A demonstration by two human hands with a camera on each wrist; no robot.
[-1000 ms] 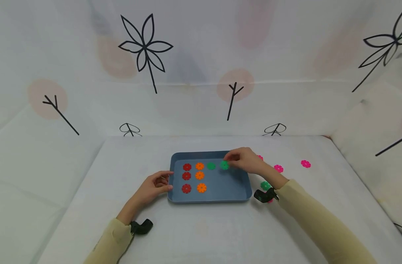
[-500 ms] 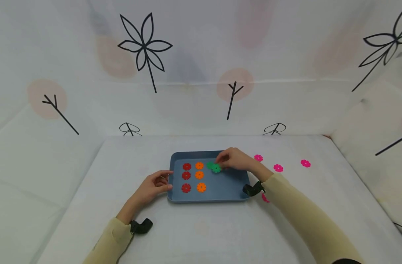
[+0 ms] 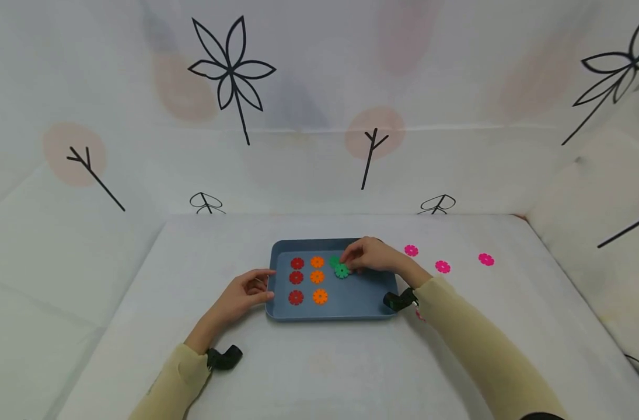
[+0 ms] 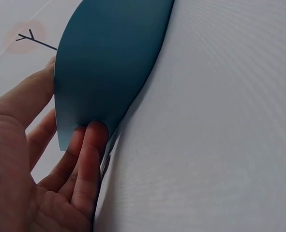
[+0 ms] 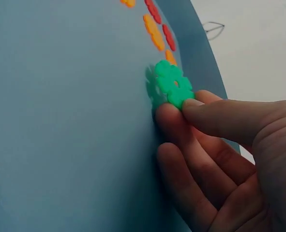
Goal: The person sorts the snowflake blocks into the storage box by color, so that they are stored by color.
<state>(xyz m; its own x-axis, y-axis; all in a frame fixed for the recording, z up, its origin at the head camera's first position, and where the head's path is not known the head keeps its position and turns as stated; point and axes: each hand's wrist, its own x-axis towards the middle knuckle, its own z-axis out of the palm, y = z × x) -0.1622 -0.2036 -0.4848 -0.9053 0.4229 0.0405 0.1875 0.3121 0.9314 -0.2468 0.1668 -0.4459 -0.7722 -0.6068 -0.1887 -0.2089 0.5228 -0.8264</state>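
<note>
My right hand (image 3: 374,255) pinches a green flower-shaped disc (image 3: 342,270) between thumb and fingertips, over the blue-grey tray (image 3: 361,300). In the right wrist view the disc (image 5: 174,83) stands tilted close to the tray floor. Another green disc (image 3: 334,261) lies just behind it, partly covered. To their left are a column of orange discs (image 3: 317,277) and a column of red discs (image 3: 296,277). My left hand (image 3: 244,294) holds the tray's left edge; in the left wrist view its fingertips press the outer wall of the tray (image 4: 109,58).
Pink flower discs (image 3: 442,266) lie scattered on the white cloth (image 3: 319,367) right of the tray. One more pink disc (image 3: 420,315) is mostly hidden by the right wrist camera (image 3: 400,300). Patterned fabric walls (image 3: 298,157) enclose the table.
My right hand has moved left with the green disc, from beside the green disc lying in the tray to just in front of it, then slightly lower. The left hand keeps its place.
</note>
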